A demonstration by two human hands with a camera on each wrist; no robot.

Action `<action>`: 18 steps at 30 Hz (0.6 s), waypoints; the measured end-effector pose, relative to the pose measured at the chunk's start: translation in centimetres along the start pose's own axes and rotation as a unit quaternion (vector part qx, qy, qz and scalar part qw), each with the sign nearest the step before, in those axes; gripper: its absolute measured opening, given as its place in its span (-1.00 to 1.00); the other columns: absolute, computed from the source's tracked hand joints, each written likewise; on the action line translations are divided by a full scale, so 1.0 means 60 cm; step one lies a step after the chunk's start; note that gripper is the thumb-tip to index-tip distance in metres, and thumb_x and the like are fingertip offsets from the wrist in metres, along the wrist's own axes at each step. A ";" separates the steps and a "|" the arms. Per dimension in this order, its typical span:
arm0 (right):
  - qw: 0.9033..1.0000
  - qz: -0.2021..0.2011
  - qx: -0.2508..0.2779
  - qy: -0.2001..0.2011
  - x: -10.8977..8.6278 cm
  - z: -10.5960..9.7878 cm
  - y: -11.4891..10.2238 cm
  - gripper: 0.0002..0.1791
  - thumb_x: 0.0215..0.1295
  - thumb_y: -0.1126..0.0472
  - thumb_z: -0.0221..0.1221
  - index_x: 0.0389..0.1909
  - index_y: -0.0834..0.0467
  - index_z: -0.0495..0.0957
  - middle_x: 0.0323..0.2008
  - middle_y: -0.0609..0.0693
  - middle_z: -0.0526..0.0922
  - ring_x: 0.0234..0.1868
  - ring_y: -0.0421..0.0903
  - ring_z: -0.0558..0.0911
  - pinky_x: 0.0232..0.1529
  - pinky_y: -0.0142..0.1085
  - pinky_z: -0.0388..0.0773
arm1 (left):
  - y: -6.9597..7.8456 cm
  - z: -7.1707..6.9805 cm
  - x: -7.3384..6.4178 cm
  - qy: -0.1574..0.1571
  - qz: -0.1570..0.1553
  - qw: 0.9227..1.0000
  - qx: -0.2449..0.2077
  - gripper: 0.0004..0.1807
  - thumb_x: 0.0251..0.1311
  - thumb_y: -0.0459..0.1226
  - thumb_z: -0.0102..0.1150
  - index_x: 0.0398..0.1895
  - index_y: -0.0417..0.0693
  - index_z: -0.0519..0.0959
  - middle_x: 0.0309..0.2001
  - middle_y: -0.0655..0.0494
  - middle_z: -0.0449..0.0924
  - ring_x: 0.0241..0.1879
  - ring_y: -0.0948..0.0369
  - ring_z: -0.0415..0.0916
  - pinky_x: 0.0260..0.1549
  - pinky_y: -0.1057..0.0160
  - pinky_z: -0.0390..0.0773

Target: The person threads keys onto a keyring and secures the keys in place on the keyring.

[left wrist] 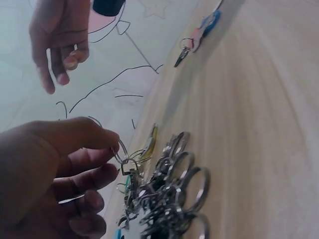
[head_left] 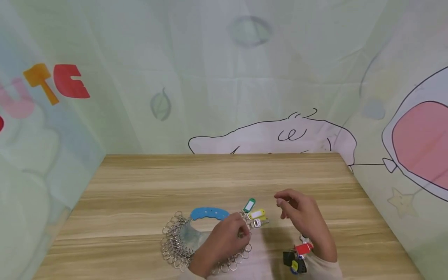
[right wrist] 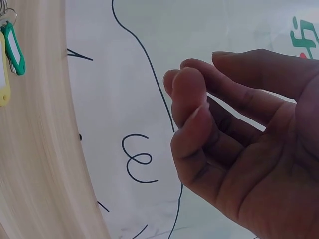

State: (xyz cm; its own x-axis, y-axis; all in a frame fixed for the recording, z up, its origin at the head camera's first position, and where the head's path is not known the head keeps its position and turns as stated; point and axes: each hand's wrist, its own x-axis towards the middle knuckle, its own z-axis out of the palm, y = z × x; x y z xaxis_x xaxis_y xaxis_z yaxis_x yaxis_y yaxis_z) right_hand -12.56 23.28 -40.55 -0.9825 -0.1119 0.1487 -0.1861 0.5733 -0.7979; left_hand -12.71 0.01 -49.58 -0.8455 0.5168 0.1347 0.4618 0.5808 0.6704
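A large key holder lies on the table in the head view, with a blue handle [head_left: 209, 212] and several metal rings [head_left: 171, 241] hooked along its curved edge. My left hand [head_left: 225, 238] is over its right side. In the left wrist view that hand pinches a metal key ring [left wrist: 121, 153] between thumb and forefinger, joined to a small clasp. Beside it lie keys [head_left: 258, 223] with a green tag [head_left: 249, 205] and a yellow tag [head_left: 257, 213]. My right hand [head_left: 306, 214] hovers to the right, fingers loosely bent, holding nothing; the right wrist view shows its palm [right wrist: 269, 184].
Near my right wrist lies another bunch of keys with a red tag [head_left: 303, 248] and black key heads [head_left: 289, 258]. The wooden table [head_left: 140, 175] ends at a printed cloth backdrop [head_left: 210, 77] behind and on both sides.
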 end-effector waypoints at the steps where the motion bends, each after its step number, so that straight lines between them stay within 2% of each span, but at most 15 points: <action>1: 1.000 0.001 -0.003 0.002 -0.001 -0.001 0.000 -0.85 0.40 0.37 0.20 -0.10 0.17 0.68 -0.39 -0.05 0.63 -0.52 0.00 0.62 -0.47 -0.27 0.53 | -0.001 -0.002 0.000 -0.004 -0.005 1.000 -0.012 -0.88 0.11 -0.27 0.35 -0.50 0.14 0.62 -0.38 0.40 0.37 -0.34 0.40 0.36 -0.28 0.34 0.52; 5: 1.000 -0.001 -0.014 0.014 -0.005 -0.008 -0.002 -0.86 0.43 0.32 0.19 -0.09 0.17 0.67 -0.36 -0.05 0.63 -0.51 -0.06 0.61 -0.49 -0.28 0.50 | -0.004 -0.010 0.001 -0.010 -0.025 0.998 -0.056 -0.89 0.15 -0.28 0.34 -0.46 0.11 0.60 -0.36 0.39 0.45 -0.33 0.38 0.42 -0.27 0.28 0.53; 10: 0.999 -0.012 -0.021 0.032 -0.010 -0.014 -0.004 -0.87 0.44 0.30 0.18 -0.10 0.18 0.67 -0.32 -0.01 0.67 -0.51 -0.12 0.59 -0.51 -0.28 0.51 | -0.008 -0.014 0.001 -0.023 -0.044 0.992 -0.113 -0.92 0.21 -0.29 0.30 -0.40 0.03 0.60 -0.53 0.29 0.48 -0.64 0.38 0.30 -0.63 0.37 0.37; 12: 0.999 -0.017 -0.020 0.038 -0.012 -0.016 -0.005 -0.88 0.45 0.30 0.18 -0.10 0.18 0.66 -0.32 0.02 0.68 -0.51 -0.12 0.59 -0.52 -0.29 0.51 | -0.009 -0.015 0.000 -0.031 -0.054 0.988 -0.139 -0.93 0.23 -0.31 0.28 -0.39 0.02 0.59 -0.60 0.25 0.47 -0.71 0.37 0.27 -0.71 0.39 0.29; 15: 0.999 -0.020 -0.023 0.044 -0.015 -0.020 -0.006 -0.88 0.44 0.30 0.19 -0.11 0.18 0.66 -0.33 0.02 0.68 -0.51 -0.12 0.59 -0.54 -0.29 0.50 | -0.010 -0.017 0.000 -0.040 -0.069 0.983 -0.163 -0.92 0.24 -0.31 0.28 -0.38 0.03 0.59 -0.58 0.23 0.50 -0.67 0.35 0.36 -0.68 0.39 0.36; 18: 0.999 -0.016 -0.028 0.043 -0.017 -0.024 -0.006 -0.88 0.43 0.31 0.20 -0.11 0.18 0.66 -0.33 0.00 0.68 -0.52 -0.11 0.59 -0.55 -0.29 0.48 | -0.010 -0.019 0.001 -0.037 -0.071 0.981 -0.177 -0.96 0.26 -0.32 0.29 -0.29 -0.02 0.60 -0.46 0.26 0.58 -0.55 0.33 0.49 -0.55 0.35 0.50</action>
State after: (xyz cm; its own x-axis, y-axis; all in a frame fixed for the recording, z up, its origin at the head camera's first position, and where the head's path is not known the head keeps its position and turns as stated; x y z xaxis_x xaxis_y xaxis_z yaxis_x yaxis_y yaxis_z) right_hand -11.53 24.37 -39.59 -0.9722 -0.0633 0.2255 -0.2160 0.6150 -0.7584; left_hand -13.35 -1.03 -49.17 -0.8667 0.4982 -0.0229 0.2076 0.4021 0.8917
